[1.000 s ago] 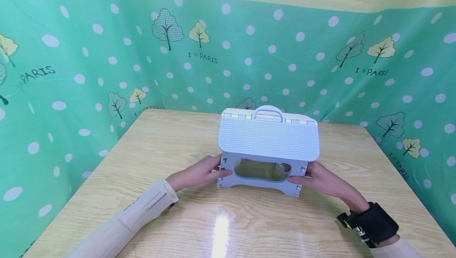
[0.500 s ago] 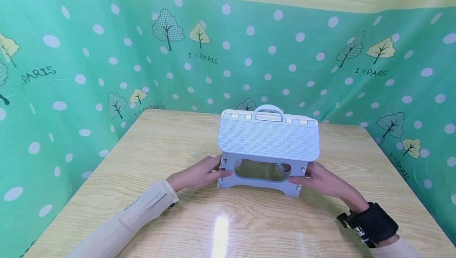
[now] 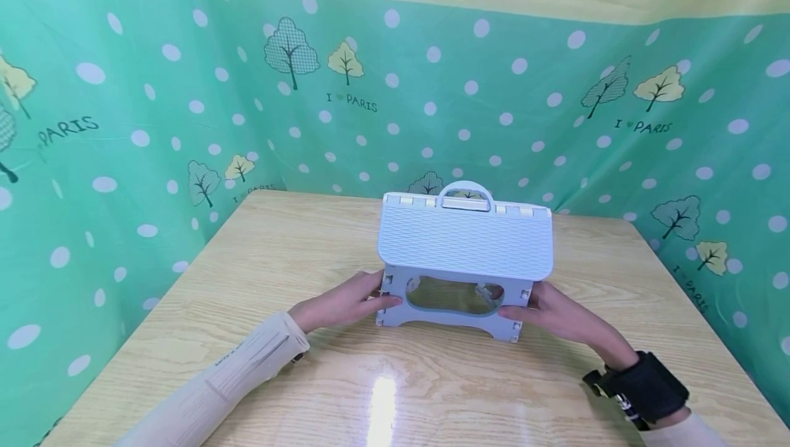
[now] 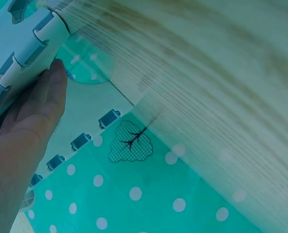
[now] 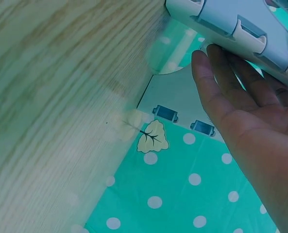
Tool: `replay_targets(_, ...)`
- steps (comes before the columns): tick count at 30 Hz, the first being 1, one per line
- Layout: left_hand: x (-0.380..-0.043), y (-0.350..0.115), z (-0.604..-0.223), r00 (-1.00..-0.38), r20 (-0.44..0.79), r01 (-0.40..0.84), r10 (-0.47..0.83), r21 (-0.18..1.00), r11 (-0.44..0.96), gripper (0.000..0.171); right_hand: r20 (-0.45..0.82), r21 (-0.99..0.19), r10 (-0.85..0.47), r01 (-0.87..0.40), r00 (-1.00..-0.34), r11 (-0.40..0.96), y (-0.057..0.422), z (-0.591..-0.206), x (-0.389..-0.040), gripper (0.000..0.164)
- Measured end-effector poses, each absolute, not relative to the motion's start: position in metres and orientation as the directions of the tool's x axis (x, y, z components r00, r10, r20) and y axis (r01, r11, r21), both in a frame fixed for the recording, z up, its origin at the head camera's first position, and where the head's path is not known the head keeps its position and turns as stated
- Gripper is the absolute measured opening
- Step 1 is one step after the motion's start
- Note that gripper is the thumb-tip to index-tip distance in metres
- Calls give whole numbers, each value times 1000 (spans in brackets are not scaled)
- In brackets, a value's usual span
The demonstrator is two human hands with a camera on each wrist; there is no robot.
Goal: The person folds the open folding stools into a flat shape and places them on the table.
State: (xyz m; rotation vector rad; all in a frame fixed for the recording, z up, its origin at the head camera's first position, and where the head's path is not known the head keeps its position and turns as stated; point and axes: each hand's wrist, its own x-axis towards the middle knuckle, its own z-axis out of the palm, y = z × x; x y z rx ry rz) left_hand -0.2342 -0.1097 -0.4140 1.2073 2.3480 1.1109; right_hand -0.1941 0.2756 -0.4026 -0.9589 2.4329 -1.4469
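A light blue folding stool (image 3: 465, 238) stands on the table with its ribbed top half sloping toward me. An arched handle (image 3: 465, 186) rises along the top's hinge line. My left hand (image 3: 342, 301) grips the left edge of the near leg panel (image 3: 453, 319), thumb in front. On the right edge, my right hand (image 3: 558, 311) grips the same panel, its thumb also on the front face. The wrist views show the fingers of the left hand (image 4: 29, 126) and the right hand (image 5: 253, 116) behind this panel. Beyond them is the far leg panel (image 4: 85, 104).
The wood-grain table (image 3: 296, 234) extends around the stool on all sides. A green dotted curtain (image 3: 370, 131) hangs close behind the table and along both sides. Light glares off the table's near part. A black strap (image 3: 648, 389) is round the right wrist.
Behind the hinge line, the pale strip of the stool's top has narrowed and the handle's opening shows more curtain. Both hands keep practically the same place on the panel.
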Motion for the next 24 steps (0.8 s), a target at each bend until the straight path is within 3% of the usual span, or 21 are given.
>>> replay_targets(24,-233,-108,-414,-625,97,561,775,746,359,59,154,-849,-592,-412,-791,330,276,-402,-193,76)
